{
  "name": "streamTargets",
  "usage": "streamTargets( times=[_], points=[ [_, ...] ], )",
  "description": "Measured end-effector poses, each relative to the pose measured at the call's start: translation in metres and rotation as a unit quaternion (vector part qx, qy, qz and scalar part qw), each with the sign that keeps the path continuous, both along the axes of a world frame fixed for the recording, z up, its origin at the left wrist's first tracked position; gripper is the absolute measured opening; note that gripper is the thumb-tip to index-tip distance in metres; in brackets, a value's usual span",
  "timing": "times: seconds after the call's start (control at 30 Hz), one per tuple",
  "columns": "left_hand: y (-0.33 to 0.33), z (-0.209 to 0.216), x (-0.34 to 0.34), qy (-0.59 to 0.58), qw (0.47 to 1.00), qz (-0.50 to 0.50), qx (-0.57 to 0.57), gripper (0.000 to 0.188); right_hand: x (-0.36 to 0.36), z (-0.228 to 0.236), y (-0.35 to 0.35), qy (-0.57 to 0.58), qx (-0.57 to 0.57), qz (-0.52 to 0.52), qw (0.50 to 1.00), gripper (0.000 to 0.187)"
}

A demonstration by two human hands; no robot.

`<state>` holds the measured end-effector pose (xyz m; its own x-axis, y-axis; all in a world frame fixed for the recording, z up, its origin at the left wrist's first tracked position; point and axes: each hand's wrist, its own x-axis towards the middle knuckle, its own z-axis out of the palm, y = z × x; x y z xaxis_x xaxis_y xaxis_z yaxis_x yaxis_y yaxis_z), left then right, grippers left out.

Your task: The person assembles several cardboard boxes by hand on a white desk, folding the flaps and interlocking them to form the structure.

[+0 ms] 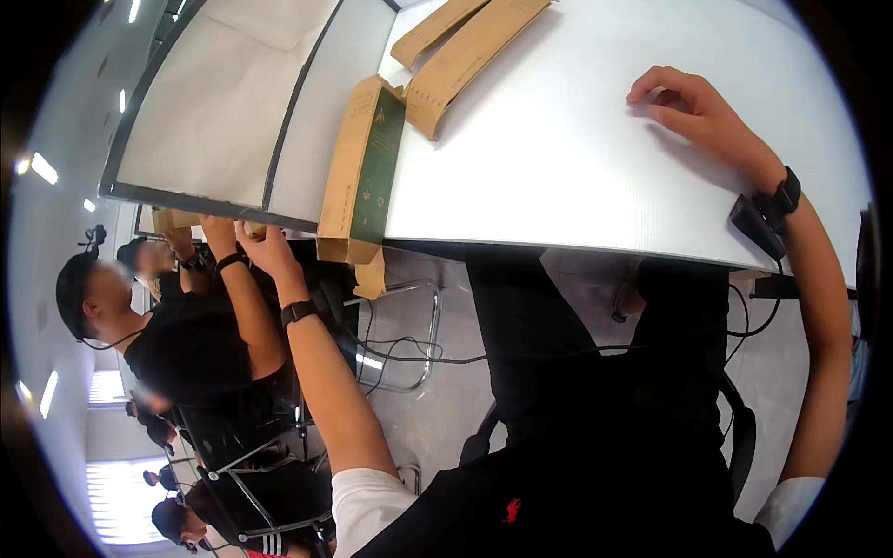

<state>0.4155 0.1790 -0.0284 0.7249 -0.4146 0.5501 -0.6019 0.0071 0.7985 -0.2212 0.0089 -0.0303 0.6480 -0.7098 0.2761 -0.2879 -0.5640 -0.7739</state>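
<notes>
My left hand (pixel 270 253) is stretched far out to the left, just below the lower edge of the desk partition (pixel 209 203). Its fingers are closed around a small brownish-gold thing (pixel 254 230), too small and partly covered to name. Close beside it is a co-worker's hand (pixel 219 232). On the right, my right hand (pixel 693 116) rests at the white tabletop (pixel 558 167), fingers loosely curled, thumb apart, nothing held. A long brown-and-green cardboard box (pixel 358 177) stands along the partition with an end flap hanging past the table's near edge. Two brown cardboard boxes (pixel 474 65) lie behind it.
A black device (pixel 758 226) hangs by my right wrist at the table's edge, its cable (pixel 549 352) crossing my lap. To the left sits a co-worker (pixel 195 344) in black, others beyond. Metal-framed chairs (pixel 433 335) stand on the floor below.
</notes>
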Motion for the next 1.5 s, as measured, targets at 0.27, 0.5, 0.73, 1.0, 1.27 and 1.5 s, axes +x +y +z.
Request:
streamTargets(
  times=[0.27,0.5,0.73,1.0,1.27,1.5],
  points=[
    [-0.019,0.002,0.02,-0.054,0.996,-0.046,0.054,0.023,0.0,0.002,0.002,0.017,-0.004,0.001,1.0,0.02],
    [0.018,0.052,-0.113,-0.063,0.991,0.003,-0.116,0.034,-0.014,-0.002,0.001,0.015,-0.015,-0.008,1.0,0.018],
    [-0.031,0.066,-0.215,-0.31,0.874,-0.059,0.369,0.074,-0.01,-0.002,-0.004,0.018,-0.052,0.023,0.998,0.019],
    [-0.109,0.076,-0.258,0.005,0.899,-0.313,0.306,0.091,0.013,0.005,0.006,-0.042,-0.141,0.045,0.988,0.023],
    [-0.194,0.065,-0.407,0.14,0.849,-0.506,0.066,0.08,0.01,-0.004,-0.003,-0.102,-0.126,-0.033,0.986,0.048],
    [-0.194,0.048,-0.347,-0.269,0.85,-0.45,0.054,0.065,0.003,-0.009,-0.015,-0.101,-0.111,-0.261,0.954,0.073]
  ],
)
